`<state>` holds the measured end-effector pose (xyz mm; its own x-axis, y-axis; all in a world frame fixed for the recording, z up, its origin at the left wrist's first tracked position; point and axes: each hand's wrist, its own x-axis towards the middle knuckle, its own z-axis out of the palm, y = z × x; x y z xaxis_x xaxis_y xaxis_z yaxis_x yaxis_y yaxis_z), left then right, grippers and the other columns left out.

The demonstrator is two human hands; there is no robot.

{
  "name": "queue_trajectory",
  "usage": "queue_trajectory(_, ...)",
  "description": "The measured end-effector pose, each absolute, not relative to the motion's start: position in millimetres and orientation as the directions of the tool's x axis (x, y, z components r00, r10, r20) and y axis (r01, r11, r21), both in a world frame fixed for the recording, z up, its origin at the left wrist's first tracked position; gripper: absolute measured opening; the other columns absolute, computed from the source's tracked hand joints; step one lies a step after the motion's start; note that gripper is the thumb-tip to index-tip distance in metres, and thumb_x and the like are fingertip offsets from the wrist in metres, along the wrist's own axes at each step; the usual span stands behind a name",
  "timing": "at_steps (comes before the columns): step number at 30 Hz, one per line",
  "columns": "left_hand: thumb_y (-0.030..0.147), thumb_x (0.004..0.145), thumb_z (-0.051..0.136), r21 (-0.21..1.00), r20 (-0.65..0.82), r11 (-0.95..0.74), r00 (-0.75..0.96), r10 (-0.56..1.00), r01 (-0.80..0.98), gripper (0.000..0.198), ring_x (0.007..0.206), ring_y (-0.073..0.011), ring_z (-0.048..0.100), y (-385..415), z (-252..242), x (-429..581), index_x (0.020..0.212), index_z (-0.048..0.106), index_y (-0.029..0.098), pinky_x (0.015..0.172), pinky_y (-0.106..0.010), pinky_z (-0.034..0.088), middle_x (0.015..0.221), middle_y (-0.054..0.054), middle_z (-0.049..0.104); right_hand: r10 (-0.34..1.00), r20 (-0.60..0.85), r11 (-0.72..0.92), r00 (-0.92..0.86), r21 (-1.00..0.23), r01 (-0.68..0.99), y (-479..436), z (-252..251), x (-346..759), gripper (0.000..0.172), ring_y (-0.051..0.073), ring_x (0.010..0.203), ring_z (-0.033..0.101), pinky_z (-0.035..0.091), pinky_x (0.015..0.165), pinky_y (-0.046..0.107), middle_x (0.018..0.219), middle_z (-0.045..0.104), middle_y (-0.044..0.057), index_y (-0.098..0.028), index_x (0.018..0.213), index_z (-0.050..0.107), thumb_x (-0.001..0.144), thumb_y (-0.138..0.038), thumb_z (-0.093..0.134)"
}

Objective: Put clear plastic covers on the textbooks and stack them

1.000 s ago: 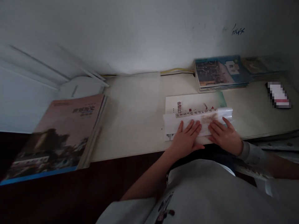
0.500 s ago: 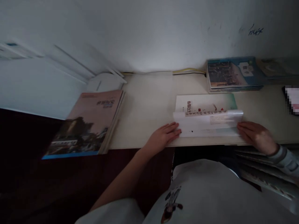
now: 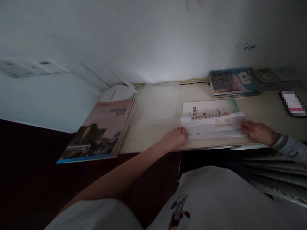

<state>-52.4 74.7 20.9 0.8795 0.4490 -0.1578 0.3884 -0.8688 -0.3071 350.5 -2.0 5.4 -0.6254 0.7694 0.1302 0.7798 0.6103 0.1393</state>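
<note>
A book (image 3: 211, 108) with a white and green cover and dark red characters lies at the desk's front edge. Its near part is covered by a folded white sheet (image 3: 203, 123), with a line of characters along the raised fold; whether the sheet belongs to the book I cannot tell. My left hand (image 3: 176, 137) has its fingers curled closed on the sheet's left edge. At the opposite end, my right hand (image 3: 259, 131) pinches the right edge between thumb and fingers.
Pinkish books (image 3: 100, 127) are stacked on the left, overhanging the desk (image 3: 155, 111). Another stack of books (image 3: 233, 83) stands by the wall, with a phone (image 3: 292, 103) to its right. A white router-like device (image 3: 117, 92) and cables (image 3: 195, 80) lie along the back.
My left fingers, flat and stretched out before, have curled closed on the sheet's edge. My right fingers now pinch the other end. The folded sheet stands up slightly more. The view has shifted.
</note>
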Motion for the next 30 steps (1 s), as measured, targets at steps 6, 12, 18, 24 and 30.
queue_trajectory(6, 0.001, 0.084, 0.046, -0.37, 0.044, -0.821, 0.891, 0.452, 0.435, 0.024, 0.071, -0.021, 0.067, 82.8, 6.2, -52.1, 0.096, 0.064, 0.009, 0.067, -0.033, 0.053, 0.082, -0.012, 0.068, 0.768, 0.123, 0.577, -0.628, 0.293, 0.762, 2.7, 7.5, 333.9, 0.026, 0.018, 0.069, 0.057, 0.037, 0.064, 0.031, 0.078, 0.066, 0.009, -0.017, 0.074, 0.065, 0.089, -0.01, 0.045)
queue_trajectory(12, 0.009, 0.088, 0.044, -0.074, 0.447, -0.763, 0.705, 0.55, 0.642, 0.026, 0.074, -0.0178, 0.065, 107.3, 5.0, -70.1, 0.088, 0.069, 0.017, 0.078, -0.033, 0.051, 0.078, -0.007, 0.07, 0.752, 0.363, 0.49, -0.549, 0.248, 0.836, 4.4, 24.7, 331.5, 0.027, 0.022, 0.087, 0.061, 0.042, 0.078, 0.036, 0.096, 0.069, 0.013, -0.014, 0.093, 0.067, 0.094, -0.019, 0.04)
queue_trajectory(18, 0.04, 0.083, 0.056, 0.59, 0.433, -0.469, 0.233, 0.871, 0.658, 0.028, 0.063, -0.0131, 0.058, 184.5, 36.8, -47.9, 0.075, 0.069, 0.016, 0.063, -0.023, 0.045, 0.068, 0.0, 0.067, 0.911, 0.404, 0.3, -0.085, -0.506, 0.809, 88.1, 50.3, 345.9, 0.041, 0.017, 0.063, 0.054, 0.042, 0.06, 0.029, 0.064, 0.056, 0.002, -0.02, 0.067, 0.057, 0.093, -0.046, 0.039)
queue_trajectory(24, 0.036, 0.075, 0.061, 0.47, 0.009, -0.246, 0.274, 0.962, 0.848, 0.025, 0.06, -0.0162, 0.058, 243.2, 14.2, -7.5, 0.068, 0.069, 0.013, 0.059, -0.025, 0.042, 0.056, -0.001, 0.061, 0.974, -0.078, -0.226, 0.215, -0.472, 0.852, 151.7, 28.2, 333.5, 0.035, 0.011, 0.052, 0.045, 0.033, 0.05, 0.024, 0.051, 0.047, -0.002, -0.016, 0.058, 0.053, 0.088, -0.034, 0.049)
queue_trajectory(30, 0.026, 0.076, 0.061, 0.263, -0.042, -0.32, 0.342, 0.939, 0.91, 0.016, 0.086, -0.0231, 0.063, 244.3, 7.6, -3.5, 0.082, 0.071, 0.016, 0.073, -0.03, 0.046, 0.09, -0.01, 0.069, 0.967, -0.071, -0.255, 0.245, -0.315, 0.914, 146.6, 11.6, 328.9, 0.023, 0.02, 0.078, 0.061, 0.042, 0.067, 0.028, 0.085, 0.067, 0.011, -0.013, 0.08, 0.065, 0.083, -0.033, 0.055)
